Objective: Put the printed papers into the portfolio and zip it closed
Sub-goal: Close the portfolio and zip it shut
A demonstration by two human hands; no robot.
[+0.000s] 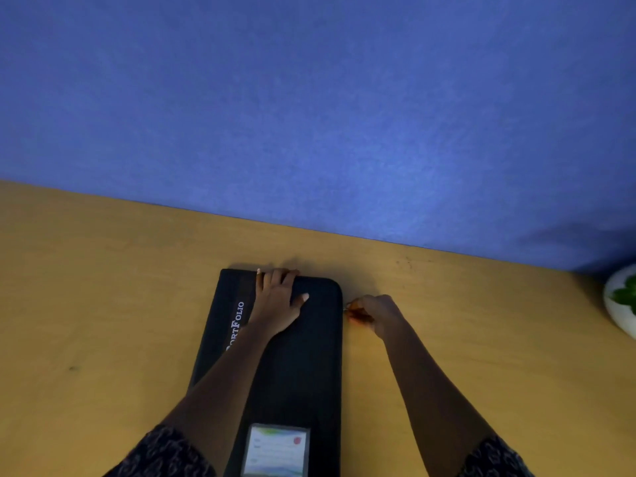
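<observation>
A black portfolio [303,366] lies closed on the wooden table, its long side running away from me, with white "PortFolio" lettering along its left side and a card window near its front end. My left hand [277,301] rests flat on the far end of the cover, fingers spread over the top edge. My right hand [375,313] is at the portfolio's far right corner, fingers pinched on the small zipper pull [349,308] at the edge. No printed papers are in view.
The wooden table [103,287] reaches back to a blue wall [309,115]. A white pot with a green plant [621,301] stands at the right edge. Patterned sleeves show at the bottom.
</observation>
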